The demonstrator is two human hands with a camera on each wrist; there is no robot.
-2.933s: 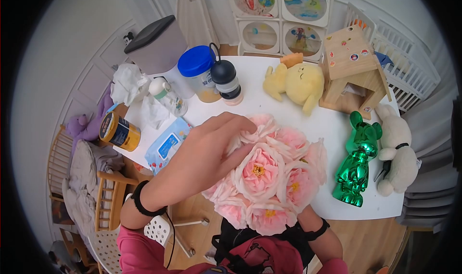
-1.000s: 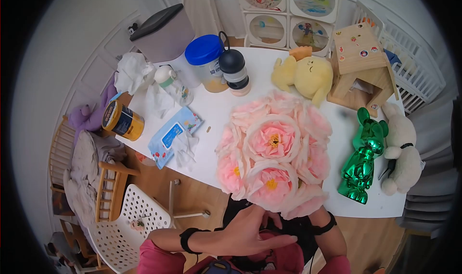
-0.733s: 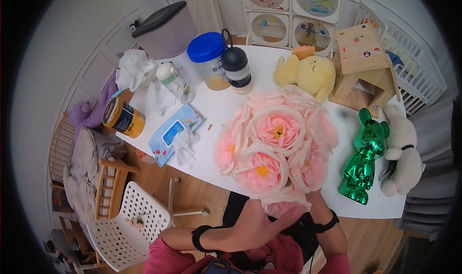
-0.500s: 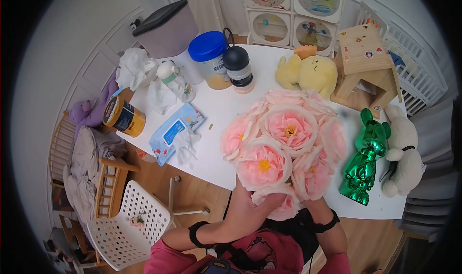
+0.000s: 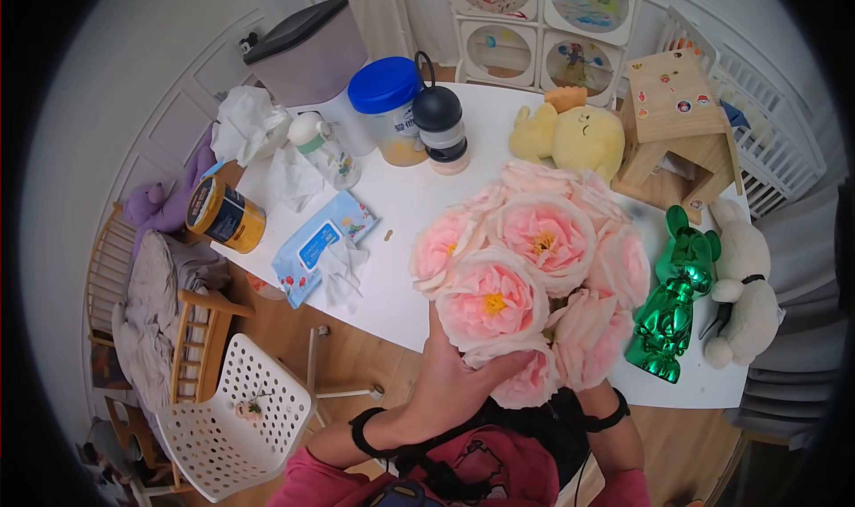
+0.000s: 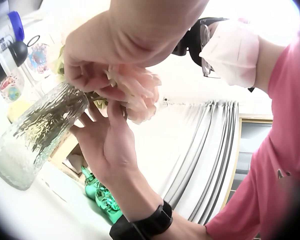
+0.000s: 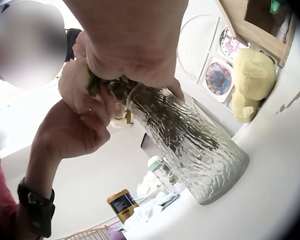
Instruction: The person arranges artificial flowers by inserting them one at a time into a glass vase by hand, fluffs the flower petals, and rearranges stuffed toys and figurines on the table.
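Hands (image 5: 463, 378) cupping pink bouquet (image 5: 534, 267)

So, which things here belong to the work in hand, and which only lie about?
In use: pink flower bouquet, glass vase, left hand, right hand.
Lying about: green bear figure, yellow plush, wet wipes pack, blue-lidded jar.
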